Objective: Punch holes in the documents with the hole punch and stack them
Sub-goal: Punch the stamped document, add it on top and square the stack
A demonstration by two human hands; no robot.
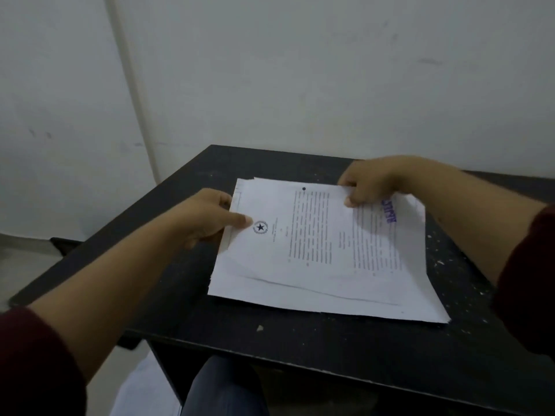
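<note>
Documents (315,259) lying on dark table (270,340), stacked loosely, long axis running from one hand to the other. Left hand (207,217) pinching the top sheet at its short edge, thumb on the print just beside a star seal (260,227), the other fingers under the paper (hidden, so spread or not cannot be told). Right hand (369,183) pinching the opposite end, at the far corner, fingertips curled over the edge near a blue stamp (389,211). Paper reaching from both grips toward the body, so both hands equally near. One punched hole (304,189) visible close beside the right fingertips. Hole punch not in view. Probably lifting or squaring the top sheet for stacking.
</note>
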